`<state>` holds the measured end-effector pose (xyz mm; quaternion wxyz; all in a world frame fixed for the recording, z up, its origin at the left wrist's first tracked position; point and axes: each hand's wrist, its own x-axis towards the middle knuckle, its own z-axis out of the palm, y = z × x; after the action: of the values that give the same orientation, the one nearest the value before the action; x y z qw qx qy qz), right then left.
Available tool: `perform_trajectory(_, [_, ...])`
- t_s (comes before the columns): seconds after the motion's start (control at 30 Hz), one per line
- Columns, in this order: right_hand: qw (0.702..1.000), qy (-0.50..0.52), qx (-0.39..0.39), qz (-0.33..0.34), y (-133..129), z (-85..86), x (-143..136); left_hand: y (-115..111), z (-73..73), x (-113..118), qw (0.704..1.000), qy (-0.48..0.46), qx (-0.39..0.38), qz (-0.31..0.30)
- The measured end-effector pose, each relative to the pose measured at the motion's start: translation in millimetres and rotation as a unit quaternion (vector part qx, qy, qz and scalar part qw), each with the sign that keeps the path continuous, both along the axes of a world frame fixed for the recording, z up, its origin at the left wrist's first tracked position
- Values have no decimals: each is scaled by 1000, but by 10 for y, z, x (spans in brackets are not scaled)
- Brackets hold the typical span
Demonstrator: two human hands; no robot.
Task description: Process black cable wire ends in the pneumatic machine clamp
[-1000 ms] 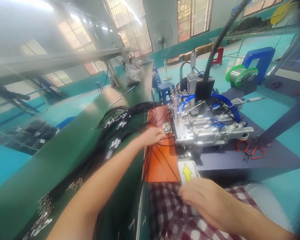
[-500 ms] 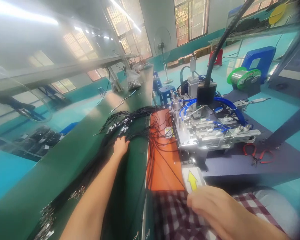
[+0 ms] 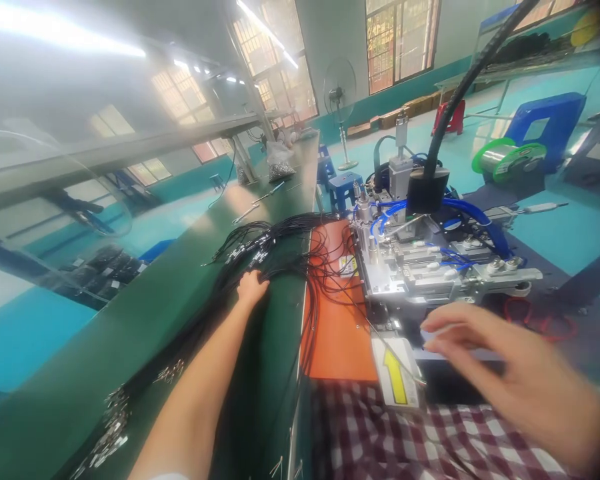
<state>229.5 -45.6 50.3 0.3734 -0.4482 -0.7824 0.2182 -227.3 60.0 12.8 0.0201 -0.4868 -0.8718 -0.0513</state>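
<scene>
My left hand (image 3: 253, 287) reaches over the green bench and is closed around black cables (image 3: 285, 267); the fingertips are partly hidden. Near it lie more black cables with shiny metal ends (image 3: 250, 248). My right hand (image 3: 500, 373) hovers in front of the machine (image 3: 405, 273), thumb and forefinger curved and apart, nothing between them. Just left of that hand is a white plate with a yellow arrow (image 3: 395, 373). One cable runs across the plate, its bare end resting at the plate's right side.
An orange mat (image 3: 337, 347) lies between the green bench (image 3: 190, 253) and the machine. Red-handled pliers (image 3: 540, 323) are behind my right hand. A green wire spool (image 3: 510, 160) stands beyond. A bag of small parts (image 3: 280, 163) sits farther up the bench.
My right hand has moved up and right, off the plate's lower edge, and its fingers have parted, leaving the cable end on the plate. My left hand stays at the cables. The view has shifted slightly.
</scene>
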Motion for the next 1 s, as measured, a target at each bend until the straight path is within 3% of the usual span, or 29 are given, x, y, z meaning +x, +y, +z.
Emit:
perform_trajectory(0.17, [972,-235,-19,19,131,-219,-634,-147,57,-145,999,-40,-18,-16])
perform_trajectory(0.3, [942,-335,-11,21,189,-305,-877,-285,61,-259,996,-76,-36,-15])
perform_trajectory(0.43, [954,-299,-15,24,188,-187,-869,-335,15,-294,992,-122,-18,-6])
perform_trajectory(0.53, [971,-208,-100,56,156,-59,-797,-354,-5,-295,986,-169,14,-2])
perform_trajectory(0.63, [961,-132,-206,130,151,55,-679,-384,21,-302,974,-221,55,2])
perform_trajectory(0.77, [966,-62,-216,126,256,189,-578,-427,118,-304,951,-289,108,-5])
perform_trajectory(0.87, [977,-71,-167,109,413,257,-718,-450,205,-281,936,-319,146,-14])
perform_trajectory(1.0, [969,-127,-174,125,673,252,-1190,-475,289,-236,920,-349,179,-25])
